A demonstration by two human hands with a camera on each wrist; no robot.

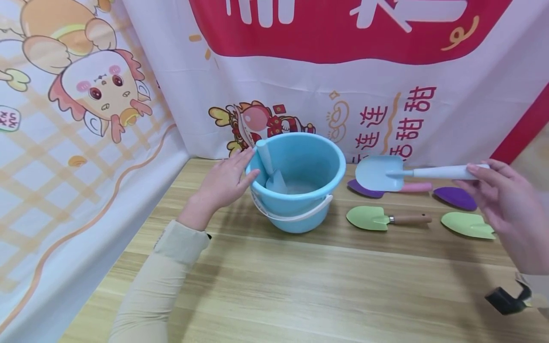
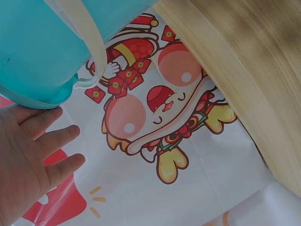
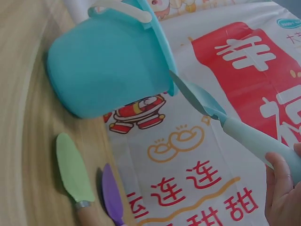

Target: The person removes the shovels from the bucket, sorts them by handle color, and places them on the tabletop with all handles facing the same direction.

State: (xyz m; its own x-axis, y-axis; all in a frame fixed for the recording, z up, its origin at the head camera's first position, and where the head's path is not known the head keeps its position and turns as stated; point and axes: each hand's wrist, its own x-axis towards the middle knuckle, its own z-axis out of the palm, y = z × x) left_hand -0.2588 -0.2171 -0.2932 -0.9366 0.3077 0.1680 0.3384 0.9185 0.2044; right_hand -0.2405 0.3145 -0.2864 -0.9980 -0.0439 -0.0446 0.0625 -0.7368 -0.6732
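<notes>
A light blue bucket point(image 1: 296, 209) stands upright on the table, its white handle hanging down in front. Inside, a light blue toy shovel point(image 1: 266, 159) leans against the left wall with its grip sticking up at the rim. My left hand point(image 1: 223, 181) rests on the bucket's left rim; in the left wrist view its fingers point(image 2: 56, 139) are extended and spread. To the right of the bucket, my right hand point(image 1: 506, 200) holds a second light blue shovel point(image 1: 379, 172) by the end of its pale handle. That shovel is raised over the trowels, blade pointing toward the bucket.
Right of the bucket lie a green trowel point(image 1: 367, 218) with a wooden handle, another green trowel point(image 1: 467, 224), a purple trowel point(image 1: 364, 189) with a pink handle and another purple one point(image 1: 455, 197). A printed cloth point(image 1: 296, 76) hangs behind the wooden table point(image 1: 300, 290).
</notes>
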